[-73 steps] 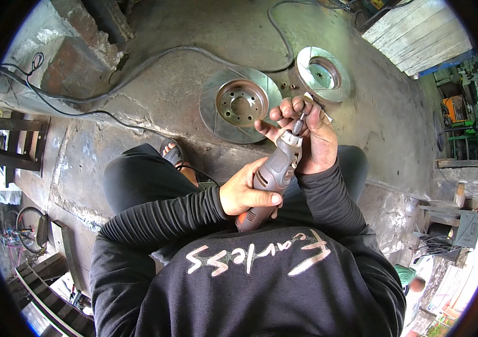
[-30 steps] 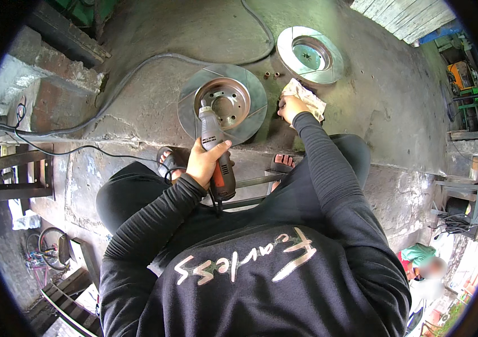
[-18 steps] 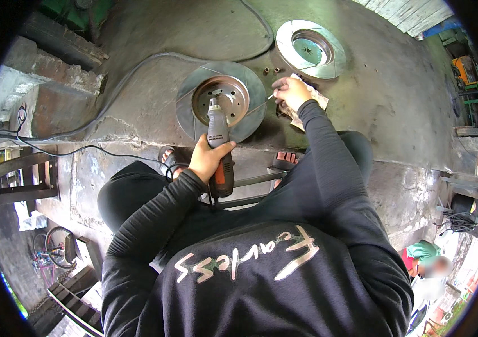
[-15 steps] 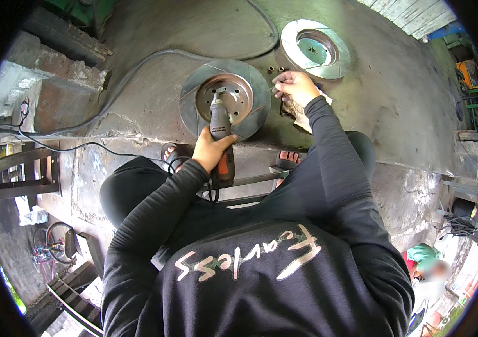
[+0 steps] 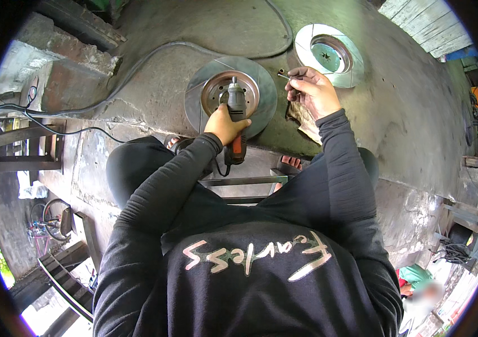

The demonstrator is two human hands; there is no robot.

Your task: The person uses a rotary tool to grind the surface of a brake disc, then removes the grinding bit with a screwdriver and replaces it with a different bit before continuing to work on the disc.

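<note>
My left hand [image 5: 225, 124] is wrapped round a black and orange die grinder [image 5: 236, 106], its nose pointing away from me. The grinder lies or hovers over the brown hub of a slotted brake disc [image 5: 195, 101]; whether it touches is unclear. To the right, my right hand [image 5: 317, 92] is closed, pinching a thin metal pin [image 5: 283, 76] between thumb and fingers, its tip pointing left toward the disc. Beyond the pin sits a small copper-coloured piece [image 5: 281, 71]. Below the right hand lies a crumpled brown cloth or paper [image 5: 305, 121].
A second, shinier brake disc [image 5: 304, 48] lies beyond my right hand. A thick grey hose [image 5: 160, 51] curves across the dirty floor behind the near disc. At the left stand a broken concrete block [image 5: 64, 90] and a dark metal frame [image 5: 28, 149]. Another person [image 5: 416, 281] is at lower right.
The grinder has moved away from me and a little right over the hub, its nose now more upright in view. My right hand has shifted slightly right, and the pin shows more clearly.
</note>
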